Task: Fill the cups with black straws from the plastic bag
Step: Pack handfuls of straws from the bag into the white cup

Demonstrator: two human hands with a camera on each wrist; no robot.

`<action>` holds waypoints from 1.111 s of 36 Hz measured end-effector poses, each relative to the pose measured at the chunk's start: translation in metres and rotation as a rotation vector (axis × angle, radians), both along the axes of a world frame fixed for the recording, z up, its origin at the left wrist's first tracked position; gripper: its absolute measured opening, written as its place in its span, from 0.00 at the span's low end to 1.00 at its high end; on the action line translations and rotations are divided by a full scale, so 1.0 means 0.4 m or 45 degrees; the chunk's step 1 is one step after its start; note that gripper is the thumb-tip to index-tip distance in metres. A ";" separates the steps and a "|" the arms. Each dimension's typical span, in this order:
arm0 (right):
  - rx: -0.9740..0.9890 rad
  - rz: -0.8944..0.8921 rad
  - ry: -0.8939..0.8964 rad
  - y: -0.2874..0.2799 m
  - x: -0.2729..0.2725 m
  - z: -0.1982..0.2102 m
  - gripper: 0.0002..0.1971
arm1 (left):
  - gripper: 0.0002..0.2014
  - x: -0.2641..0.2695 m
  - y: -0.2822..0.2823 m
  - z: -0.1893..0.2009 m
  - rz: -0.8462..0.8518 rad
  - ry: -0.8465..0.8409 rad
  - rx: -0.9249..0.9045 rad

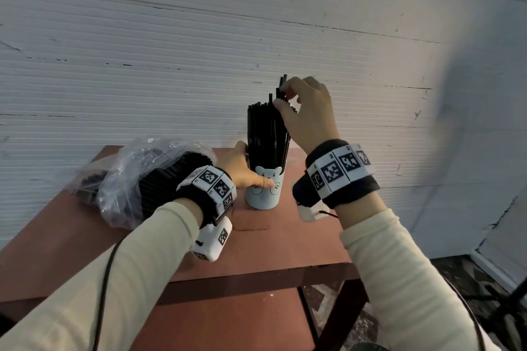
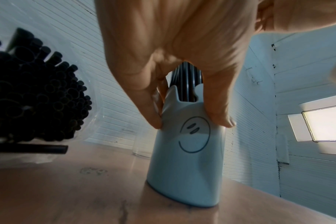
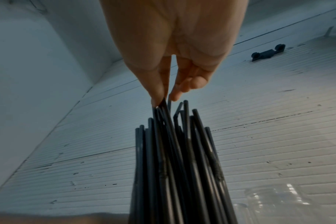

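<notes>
Nearest, the left hand (image 1: 242, 168) wraps the pale blue bear cup (image 1: 263, 188), thumb across its printed face and fingers round the far side, a firm grip that steadies it on the reddish worktop (image 1: 285, 242). The cup looks light and top-heavy with so many tall straws in it, so holding it low on the wall seems wise. Just left lies the plastic bag (image 1: 137, 177), crinkled and limp, still packed with black straws (image 1: 162, 182) lying on their sides. Above the cup, the right hand (image 1: 308, 111) pinches the tips of a few upright straws (image 1: 268, 134) between thumb and fingertips (image 3: 157, 91). These are thin, smooth, easily bent; taking them near the top guides them, though a pinch lower down would probably buckle them less.
</notes>
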State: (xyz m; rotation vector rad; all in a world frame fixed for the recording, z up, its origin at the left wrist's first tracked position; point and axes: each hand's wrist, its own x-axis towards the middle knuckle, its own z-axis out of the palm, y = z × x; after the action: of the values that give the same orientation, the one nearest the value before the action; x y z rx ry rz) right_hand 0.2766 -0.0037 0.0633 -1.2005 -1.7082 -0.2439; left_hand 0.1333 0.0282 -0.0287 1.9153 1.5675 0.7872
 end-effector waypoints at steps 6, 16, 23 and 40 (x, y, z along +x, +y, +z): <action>0.047 0.081 0.019 -0.035 0.001 -0.035 0.06 | 0.46 0.000 -0.004 -0.002 -0.006 0.006 -0.018; -0.130 0.146 0.131 -0.029 0.007 -0.036 0.05 | 0.45 -0.001 -0.006 0.001 -0.007 -0.001 -0.029; -0.315 0.096 0.182 -0.022 -0.002 -0.064 0.10 | 0.46 0.001 -0.006 0.001 0.004 0.019 -0.022; -0.493 -0.106 0.013 0.002 0.013 -0.065 0.12 | 0.47 0.002 -0.004 0.001 -0.013 0.031 -0.012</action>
State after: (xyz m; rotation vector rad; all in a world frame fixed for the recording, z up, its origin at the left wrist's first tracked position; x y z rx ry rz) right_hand 0.2819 -0.0029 0.0372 -1.5530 -1.7472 0.0482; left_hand 0.1341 0.0265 -0.0285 1.9314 1.5723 0.7535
